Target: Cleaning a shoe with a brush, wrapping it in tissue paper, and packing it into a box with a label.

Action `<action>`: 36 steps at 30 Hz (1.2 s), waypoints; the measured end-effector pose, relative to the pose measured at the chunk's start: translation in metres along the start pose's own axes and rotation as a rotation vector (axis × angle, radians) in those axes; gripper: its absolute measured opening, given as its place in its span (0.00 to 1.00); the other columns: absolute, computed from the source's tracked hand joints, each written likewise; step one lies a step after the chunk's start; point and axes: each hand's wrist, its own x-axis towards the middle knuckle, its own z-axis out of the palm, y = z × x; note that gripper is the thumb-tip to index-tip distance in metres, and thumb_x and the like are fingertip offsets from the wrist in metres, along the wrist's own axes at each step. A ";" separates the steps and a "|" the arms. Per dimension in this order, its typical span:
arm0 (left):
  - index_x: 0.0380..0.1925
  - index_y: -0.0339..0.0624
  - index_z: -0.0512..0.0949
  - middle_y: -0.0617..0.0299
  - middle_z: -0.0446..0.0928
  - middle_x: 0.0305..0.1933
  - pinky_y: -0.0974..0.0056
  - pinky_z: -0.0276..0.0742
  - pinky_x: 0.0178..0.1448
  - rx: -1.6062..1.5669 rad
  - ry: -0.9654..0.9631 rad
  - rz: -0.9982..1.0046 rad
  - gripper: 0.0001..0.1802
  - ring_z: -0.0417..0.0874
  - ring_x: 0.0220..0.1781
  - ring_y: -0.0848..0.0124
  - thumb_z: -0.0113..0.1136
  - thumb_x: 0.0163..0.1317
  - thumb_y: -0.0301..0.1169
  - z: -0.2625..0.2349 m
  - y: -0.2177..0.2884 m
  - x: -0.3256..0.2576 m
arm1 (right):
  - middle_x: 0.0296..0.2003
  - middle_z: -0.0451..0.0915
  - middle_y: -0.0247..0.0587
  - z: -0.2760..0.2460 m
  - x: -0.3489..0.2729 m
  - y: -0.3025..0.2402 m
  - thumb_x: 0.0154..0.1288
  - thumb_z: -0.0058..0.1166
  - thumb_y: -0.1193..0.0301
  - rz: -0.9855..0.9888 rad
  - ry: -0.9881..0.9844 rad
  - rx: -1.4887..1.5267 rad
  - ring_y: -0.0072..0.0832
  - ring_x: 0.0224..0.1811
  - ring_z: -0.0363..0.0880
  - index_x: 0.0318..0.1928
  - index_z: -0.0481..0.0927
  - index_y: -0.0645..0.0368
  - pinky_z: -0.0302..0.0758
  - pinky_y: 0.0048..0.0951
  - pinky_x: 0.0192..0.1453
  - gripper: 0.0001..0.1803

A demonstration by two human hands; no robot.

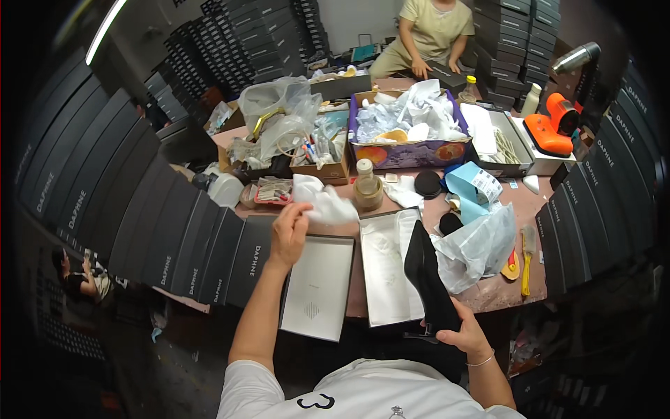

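Note:
My left hand pinches a crumpled white cloth, soft and slightly blurred, above the far end of a shallow grey box lid. In my right hand is a black pointed shoe, gripped near its heel end, with the toe slanting away from me. The shoe hangs over the right side of an uncovered shoe box lined with white tissue paper. Some of my right fingers are hidden behind the shoe.
Dark shoe boxes stand in rows at left and right. A purple carton of crumpled paper, a glass jar, a yellow-handled brush and an orange device surround the work spot. A person sits opposite.

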 end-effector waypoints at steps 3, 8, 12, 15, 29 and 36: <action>0.39 0.32 0.74 0.55 0.76 0.33 0.68 0.71 0.41 -0.412 0.165 -0.329 0.12 0.76 0.34 0.68 0.51 0.64 0.32 0.003 0.003 -0.059 | 0.40 0.81 0.38 0.010 0.003 -0.002 0.50 0.71 0.68 -0.059 -0.056 0.090 0.20 0.42 0.77 0.57 0.71 0.68 0.75 0.23 0.49 0.35; 0.41 0.33 0.72 0.53 0.78 0.36 0.66 0.75 0.47 -0.338 0.290 -0.596 0.13 0.81 0.40 0.66 0.60 0.58 0.25 0.027 -0.067 -0.150 | 0.40 0.81 0.38 0.018 0.020 -0.002 0.49 0.70 0.70 -0.035 -0.103 -0.153 0.19 0.41 0.76 0.58 0.71 0.68 0.74 0.22 0.47 0.35; 0.50 0.33 0.72 0.46 0.79 0.40 0.59 0.77 0.48 0.415 0.174 -0.230 0.19 0.82 0.40 0.53 0.61 0.58 0.25 0.010 -0.080 -0.168 | 0.39 0.81 0.37 0.008 0.016 0.007 0.50 0.68 0.72 0.018 0.052 -0.156 0.20 0.41 0.77 0.57 0.72 0.68 0.74 0.22 0.47 0.32; 0.61 0.38 0.67 0.50 0.79 0.35 0.55 0.77 0.46 0.448 0.102 -0.107 0.29 0.82 0.37 0.55 0.61 0.59 0.24 -0.007 -0.026 -0.123 | 0.40 0.80 0.42 -0.011 0.012 0.005 0.51 0.68 0.66 0.024 0.183 -0.153 0.26 0.43 0.80 0.59 0.68 0.68 0.75 0.24 0.50 0.36; 0.28 0.37 0.82 0.49 0.80 0.33 0.49 0.77 0.42 0.740 -0.657 -0.164 0.11 0.82 0.35 0.51 0.58 0.53 0.34 0.087 -0.008 -0.066 | 0.44 0.78 0.44 -0.035 0.013 0.063 0.60 0.59 0.50 -0.009 -0.033 0.989 0.41 0.46 0.76 0.61 0.67 0.61 0.79 0.30 0.31 0.36; 0.24 0.32 0.77 0.56 0.75 0.20 0.63 0.71 0.30 0.294 -0.268 -0.539 0.08 0.76 0.24 0.71 0.57 0.54 0.28 -0.045 -0.024 -0.101 | 0.49 0.74 0.42 -0.027 0.030 0.070 0.62 0.55 0.49 0.059 -0.258 1.267 0.42 0.46 0.71 0.60 0.69 0.57 0.76 0.27 0.29 0.33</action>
